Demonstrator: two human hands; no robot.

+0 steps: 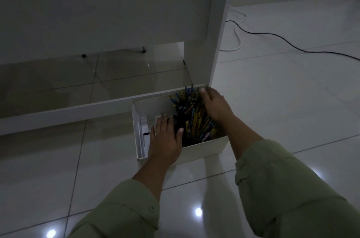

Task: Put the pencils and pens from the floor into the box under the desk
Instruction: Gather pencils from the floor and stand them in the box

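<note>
A white open box (204, 148) stands on the tiled floor at the foot of the white desk. A dense bundle of pencils and pens (192, 116), mostly yellow, blue and dark, leans in its right half. My left hand (165, 138) lies flat over the box's near left part, fingers spread, thumb beside the bundle. My right hand (216, 107) rests on the right side of the bundle, fingers curved over the tips near the far right corner. Whether either hand grips any pencil is hidden. No loose pencils show on the floor.
The desk's low crossbar (78, 109) runs just behind the box and its side panel (218, 42) rises at the box's far right corner. A black cable (292, 46) and a white cable (237, 38) lie on the floor to the right.
</note>
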